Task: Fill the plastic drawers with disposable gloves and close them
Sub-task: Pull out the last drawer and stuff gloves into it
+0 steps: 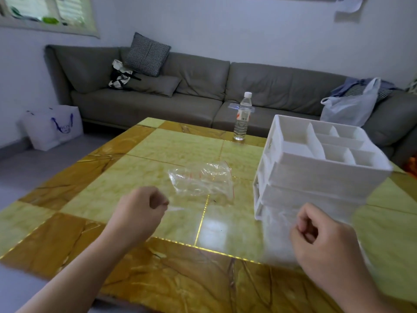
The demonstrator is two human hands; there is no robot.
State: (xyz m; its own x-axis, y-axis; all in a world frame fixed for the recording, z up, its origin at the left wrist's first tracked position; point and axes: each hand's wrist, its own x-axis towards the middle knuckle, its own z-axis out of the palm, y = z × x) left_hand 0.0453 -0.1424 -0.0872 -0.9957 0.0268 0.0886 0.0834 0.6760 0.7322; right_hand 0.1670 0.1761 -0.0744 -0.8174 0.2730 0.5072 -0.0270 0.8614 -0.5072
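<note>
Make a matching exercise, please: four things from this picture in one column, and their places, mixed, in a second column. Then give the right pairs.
Things:
1. water bottle
2. clear zip bag
3. white drawer unit
4. checked cushion

Places:
A. on the grey sofa, against its backrest
B. at the far edge of the table
C. on the right side of the table
D. flat on the table, just beyond the left hand

Pairs: 1-B, 2-D, 3-C, 4-A
</note>
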